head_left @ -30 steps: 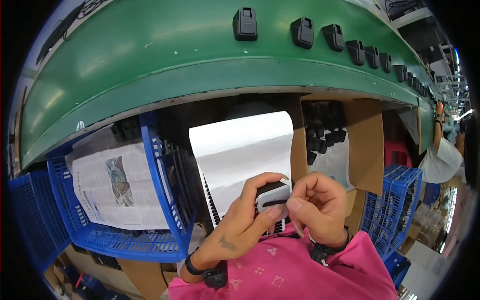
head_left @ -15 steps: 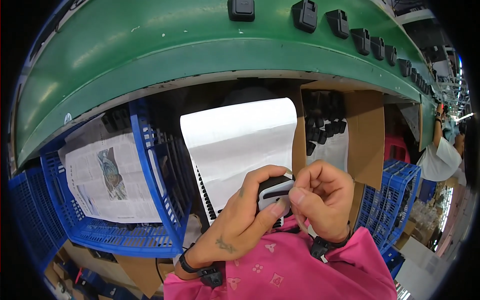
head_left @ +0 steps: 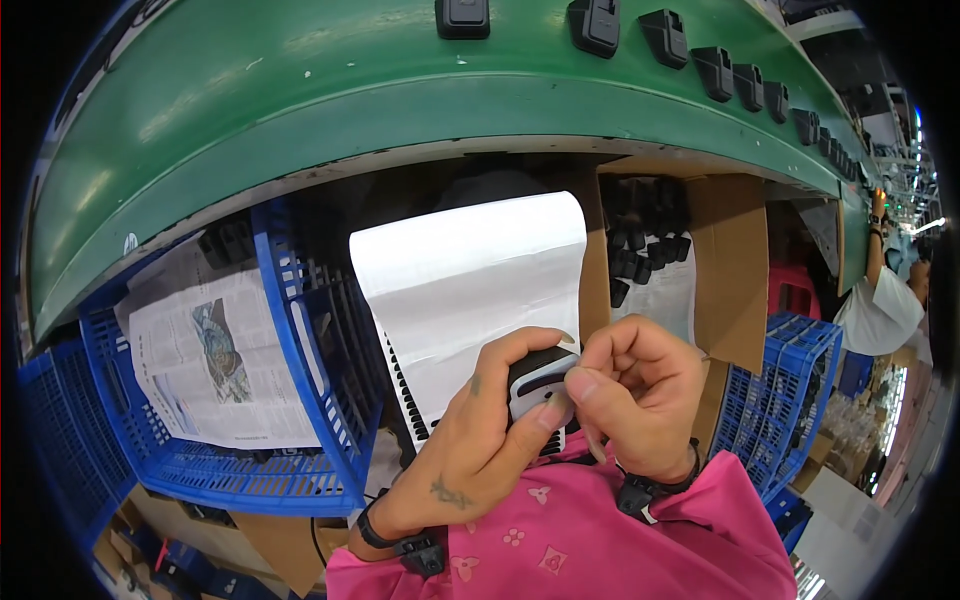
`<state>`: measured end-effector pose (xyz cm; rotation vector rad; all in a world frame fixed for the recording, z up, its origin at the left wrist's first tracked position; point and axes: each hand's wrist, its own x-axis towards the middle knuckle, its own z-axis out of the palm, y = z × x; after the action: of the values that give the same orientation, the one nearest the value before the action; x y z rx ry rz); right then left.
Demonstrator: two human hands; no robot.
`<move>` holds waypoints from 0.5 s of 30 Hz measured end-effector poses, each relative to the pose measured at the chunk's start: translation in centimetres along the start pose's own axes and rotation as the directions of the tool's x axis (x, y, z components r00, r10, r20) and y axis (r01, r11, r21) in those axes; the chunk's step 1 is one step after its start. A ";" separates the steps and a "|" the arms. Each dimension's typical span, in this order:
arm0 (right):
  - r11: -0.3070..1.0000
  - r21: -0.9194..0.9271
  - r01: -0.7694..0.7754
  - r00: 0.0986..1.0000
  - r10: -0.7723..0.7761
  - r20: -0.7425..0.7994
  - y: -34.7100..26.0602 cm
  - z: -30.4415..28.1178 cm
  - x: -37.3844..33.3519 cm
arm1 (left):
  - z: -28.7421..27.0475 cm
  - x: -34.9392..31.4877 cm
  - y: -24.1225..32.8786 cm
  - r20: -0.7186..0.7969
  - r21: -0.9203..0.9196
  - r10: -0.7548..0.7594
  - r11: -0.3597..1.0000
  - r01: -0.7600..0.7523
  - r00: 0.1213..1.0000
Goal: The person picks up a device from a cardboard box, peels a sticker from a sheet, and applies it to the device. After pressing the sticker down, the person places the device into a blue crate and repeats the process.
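Case [head_left: 527, 396] gripped by left hand [head_left: 488, 424], lower centre
Judged light, stiff, best side-held; right hand [head_left: 645, 402] closely curled, whether anything is pinched unclear.

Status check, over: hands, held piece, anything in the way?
Left hand gripping black-and-grey piece; right hand at its right edge, grip unclear. Grey, slotted face showing. Hands partly cover it.

Left grip [head_left: 487, 427] holds device [head_left: 527, 400] (grey-faced)
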<state>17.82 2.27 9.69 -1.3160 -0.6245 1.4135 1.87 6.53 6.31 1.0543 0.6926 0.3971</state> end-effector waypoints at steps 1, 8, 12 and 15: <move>0.999 0.038 0.001 1.000 -0.001 0.001 0.0 0.0 0.0 | 0.0 0.0 0.0 0.003 0.000 0.000 1.000 0.000 1.000; 1.000 0.009 0.012 1.000 -0.012 -0.010 0.8 -0.1 0.2 | 0.0 0.0 0.1 -0.050 0.077 0.000 0.997 0.004 0.999; 0.999 -0.037 0.005 0.999 -0.006 -0.034 1.0 -0.1 0.3 | -0.2 0.0 0.1 -0.049 0.098 -0.018 0.995 0.023 0.999; 0.997 -0.062 0.035 0.997 -0.040 -0.069 1.3 0.3 0.6 | -0.1 0.0 -0.2 -0.057 0.104 -0.008 0.994 0.014 0.998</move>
<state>17.22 2.46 8.37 -1.3892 -0.6465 1.3212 1.81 6.57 6.10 1.1413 0.7762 0.3862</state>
